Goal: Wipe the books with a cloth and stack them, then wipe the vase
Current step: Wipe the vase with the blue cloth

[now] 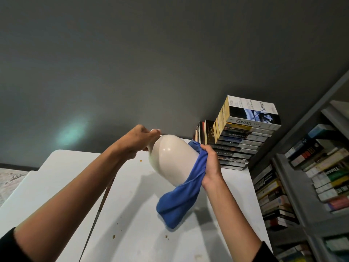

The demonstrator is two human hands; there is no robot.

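Observation:
A cream vase (172, 157) is held tilted above the white table (132, 205), its neck pointing away to the left. My left hand (138, 140) grips the neck. Pressed against the vase's right side and base is a blue cloth (186, 193), held by my right hand (211, 163); its loose end hangs down below the vase. A tall stack of paperback books (243, 137) stands at the table's far right corner, with "Contact" on top. A few upright books (204, 133) lean just left of the stack.
A grey bookshelf (294, 186) packed with books runs along the right side. A dark grey wall (151, 63) is behind the table. Small brown specks (113, 236) dot the tabletop. A seam (98, 208) splits the table under my left arm.

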